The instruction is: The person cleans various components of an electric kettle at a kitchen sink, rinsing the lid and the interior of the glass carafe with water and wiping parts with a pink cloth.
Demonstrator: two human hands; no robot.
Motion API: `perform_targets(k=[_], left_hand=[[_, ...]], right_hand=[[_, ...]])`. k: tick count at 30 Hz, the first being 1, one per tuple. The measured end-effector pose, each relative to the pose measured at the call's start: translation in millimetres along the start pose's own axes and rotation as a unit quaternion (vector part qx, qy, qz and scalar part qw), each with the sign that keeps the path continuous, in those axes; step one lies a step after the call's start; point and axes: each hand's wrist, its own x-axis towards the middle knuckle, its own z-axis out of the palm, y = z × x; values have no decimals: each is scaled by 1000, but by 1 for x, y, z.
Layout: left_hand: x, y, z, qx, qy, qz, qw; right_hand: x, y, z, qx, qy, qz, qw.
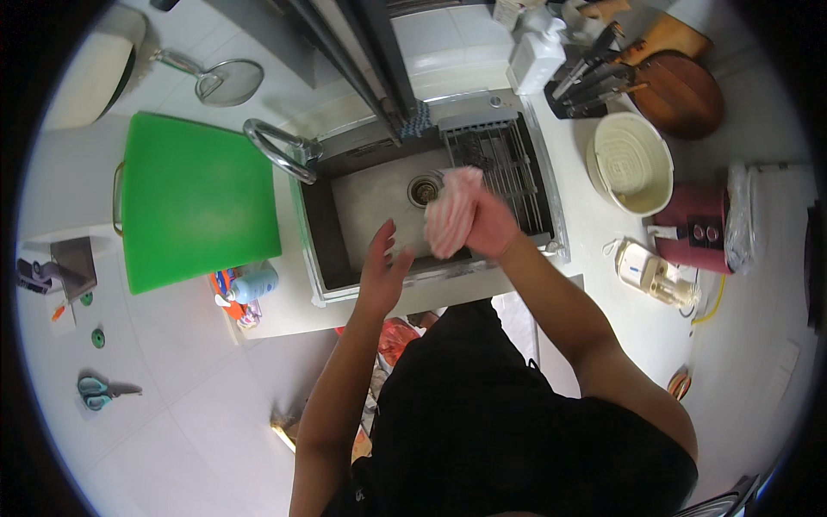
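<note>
My right hand [494, 226] grips a pink-and-white striped cloth [453, 210], which hangs blurred over the sink near the drain. My left hand [382, 271] is raised above the front rim of the sink, fingers apart, with nothing in it. Below both hands lies the steel sink [368, 213], its round drain [424, 190] partly beside the cloth. A metal dish rack [501, 168] spans the right side of the basin. The chrome faucet [278, 152] arches at the sink's back left.
A green cutting board [200, 200] stands left of the sink, a blue bottle [255, 285] below it. On the right are a cream plastic basket [632, 165], a knife holder [585, 97], a white jug [537, 58] and a maroon appliance [688, 226]. Scissors [103, 391] hang at the left.
</note>
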Motion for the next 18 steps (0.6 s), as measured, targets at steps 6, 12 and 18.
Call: perform_targets(k=[6, 12, 18], left_hand=[[0, -14, 28, -209, -95, -184, 956], [-16, 3, 54, -154, -83, -48, 983], [-14, 22, 75, -163, -187, -105, 963]], right_hand=[[-58, 63, -10, -85, 145, -24, 986], [-120, 77, -16, -164, 185, -7, 969], [-171, 55, -47, -12, 108, -92, 990]])
